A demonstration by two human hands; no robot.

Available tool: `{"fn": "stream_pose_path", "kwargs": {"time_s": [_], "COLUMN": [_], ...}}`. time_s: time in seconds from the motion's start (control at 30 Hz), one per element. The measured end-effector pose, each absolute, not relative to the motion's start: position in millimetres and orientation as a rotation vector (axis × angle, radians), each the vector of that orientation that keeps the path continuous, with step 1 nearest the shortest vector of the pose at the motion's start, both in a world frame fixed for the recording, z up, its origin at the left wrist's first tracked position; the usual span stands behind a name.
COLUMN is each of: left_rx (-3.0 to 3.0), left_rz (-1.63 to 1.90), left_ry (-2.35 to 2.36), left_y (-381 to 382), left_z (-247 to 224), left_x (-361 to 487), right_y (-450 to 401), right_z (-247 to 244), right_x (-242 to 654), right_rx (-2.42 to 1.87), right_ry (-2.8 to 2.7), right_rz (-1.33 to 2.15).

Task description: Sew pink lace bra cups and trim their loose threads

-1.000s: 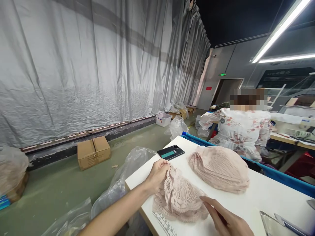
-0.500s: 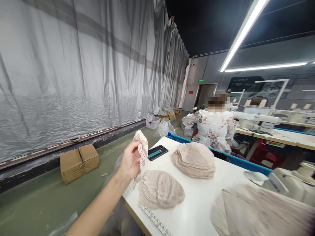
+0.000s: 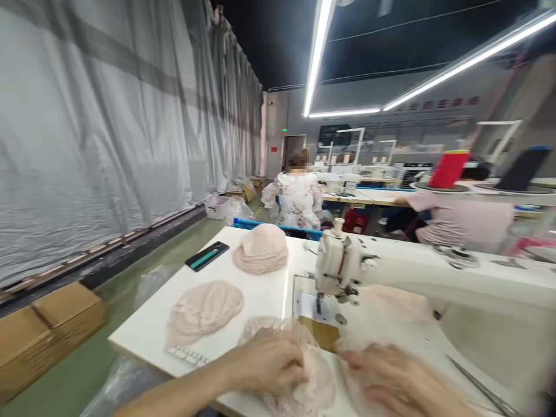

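My left hand (image 3: 271,359) is closed with curled fingers on a pale pink lace piece (image 3: 315,379) at the table's front edge. Right of it, my right hand (image 3: 391,373) lies over sheer pale pink fabric; motion smears its fingers, so their grip cannot be made out. Just beyond both hands stands a white sewing machine (image 3: 339,263), its needle area above a metal plate (image 3: 308,304). More sheer fabric (image 3: 395,304) lies under the machine's arm. A lace stack (image 3: 204,310) rests left of my hands, and a second stack (image 3: 260,249) sits farther back.
A black and green phone (image 3: 207,256) lies at the white table's (image 3: 147,324) left edge. Metal scissors or tweezers (image 3: 482,385) lie at right. A ruler strip (image 3: 186,354) shows under the near stack. Cardboard box (image 3: 52,330) on the floor; two people (image 3: 297,200) sit beyond.
The view has swung right, bringing the sewing machine into sight. My left hand has brought the lace piece from the table's left side to the front. My right hand has come into view.
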State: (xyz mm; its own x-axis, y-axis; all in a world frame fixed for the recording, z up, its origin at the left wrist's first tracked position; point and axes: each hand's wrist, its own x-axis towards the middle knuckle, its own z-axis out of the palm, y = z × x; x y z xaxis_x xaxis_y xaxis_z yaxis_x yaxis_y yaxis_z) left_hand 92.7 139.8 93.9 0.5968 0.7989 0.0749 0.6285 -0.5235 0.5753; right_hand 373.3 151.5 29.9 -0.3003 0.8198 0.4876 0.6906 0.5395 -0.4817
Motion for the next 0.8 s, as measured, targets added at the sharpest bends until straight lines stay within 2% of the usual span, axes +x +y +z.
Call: {"fn": "stream_pose_path", "kwargs": {"time_s": [0.13, 0.27, 0.5, 0.57, 0.7, 0.8], "left_rx": [2.505, 2.763, 2.736, 2.739, 2.663, 2.692], "left_rz": [0.345, 0.383, 0.372, 0.467, 0.78, 0.721], "left_ry": [1.198, 1.076, 0.924, 1.011, 1.474, 1.701], "left_y": [141, 148, 161, 160, 156, 152], "left_z": [63, 59, 53, 55, 54, 42], "left_x": [109, 101, 82, 72, 24, -25], "right_y": [143, 148, 144, 146, 150, 152], "right_z": [31, 43, 60, 58, 45, 38], "right_x": [383, 372, 376, 380, 392, 388], "right_rx": [-1.111, -0.984, -1.05, -1.039, -1.045, -0.981], "right_ry": [-2.41, -2.634, -2.803, -2.824, -2.653, -2.545], "right_rz": [0.2, -0.015, -0.084, -0.09, -0.194, -0.206]}}
